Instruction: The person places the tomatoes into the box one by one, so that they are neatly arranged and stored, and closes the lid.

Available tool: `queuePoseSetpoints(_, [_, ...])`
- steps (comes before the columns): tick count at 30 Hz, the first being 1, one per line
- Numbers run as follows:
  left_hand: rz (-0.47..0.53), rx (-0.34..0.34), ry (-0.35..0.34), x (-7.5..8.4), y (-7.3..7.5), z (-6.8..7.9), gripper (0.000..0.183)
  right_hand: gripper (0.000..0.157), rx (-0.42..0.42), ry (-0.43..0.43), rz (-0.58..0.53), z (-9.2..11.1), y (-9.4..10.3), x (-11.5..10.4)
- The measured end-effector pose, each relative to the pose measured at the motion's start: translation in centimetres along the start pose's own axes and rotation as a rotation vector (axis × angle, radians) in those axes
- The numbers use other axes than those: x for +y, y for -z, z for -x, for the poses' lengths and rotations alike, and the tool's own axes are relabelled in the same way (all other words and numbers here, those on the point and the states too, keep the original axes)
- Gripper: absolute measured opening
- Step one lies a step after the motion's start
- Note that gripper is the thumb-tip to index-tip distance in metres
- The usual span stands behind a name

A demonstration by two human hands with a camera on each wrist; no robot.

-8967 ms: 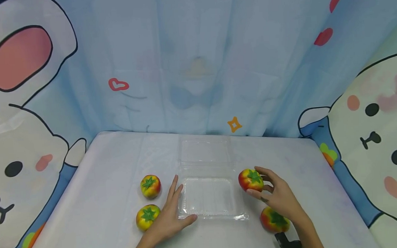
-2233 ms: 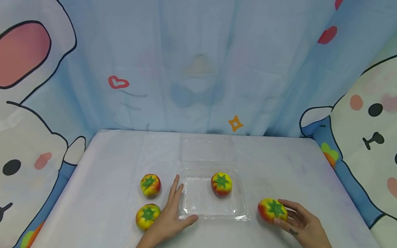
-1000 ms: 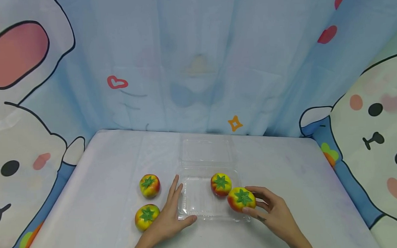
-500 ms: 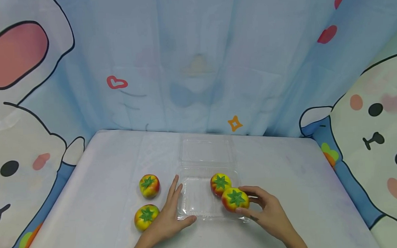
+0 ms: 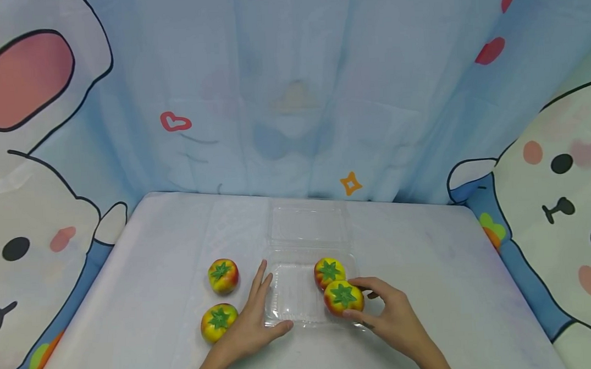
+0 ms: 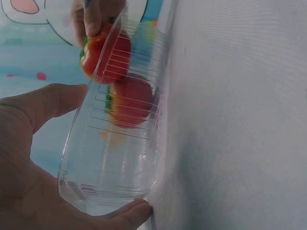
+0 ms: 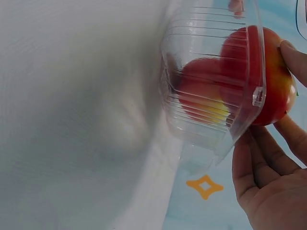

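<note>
Right hand (image 5: 392, 318) over white tabletop (image 5: 457, 265), blue printed curtain (image 5: 290, 58) behind.

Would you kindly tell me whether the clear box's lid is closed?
No, the lid lies folded open at the far side of the box.
</note>
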State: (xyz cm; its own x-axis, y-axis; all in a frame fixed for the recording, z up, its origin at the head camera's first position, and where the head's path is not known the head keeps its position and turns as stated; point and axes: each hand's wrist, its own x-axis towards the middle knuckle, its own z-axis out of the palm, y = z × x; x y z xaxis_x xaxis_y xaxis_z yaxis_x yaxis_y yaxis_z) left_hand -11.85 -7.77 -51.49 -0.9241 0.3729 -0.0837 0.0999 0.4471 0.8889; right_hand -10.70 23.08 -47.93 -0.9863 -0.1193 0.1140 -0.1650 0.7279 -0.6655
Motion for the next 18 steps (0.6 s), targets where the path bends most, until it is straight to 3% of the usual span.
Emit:
queuePoseSetpoints(11, [-0.008,-0.018,0.025,-0.1,0.0,0.0,0.111,0.056,-0.029,0.106,0.053,0.1,-1.0,0.4])
queuePoseSetpoints(18, [-0.013,-0.014,0.026,0.0,0.0,0.1,0.111,0.055,-0.066,0.089,0.078,0.1,-1.1,0.1])
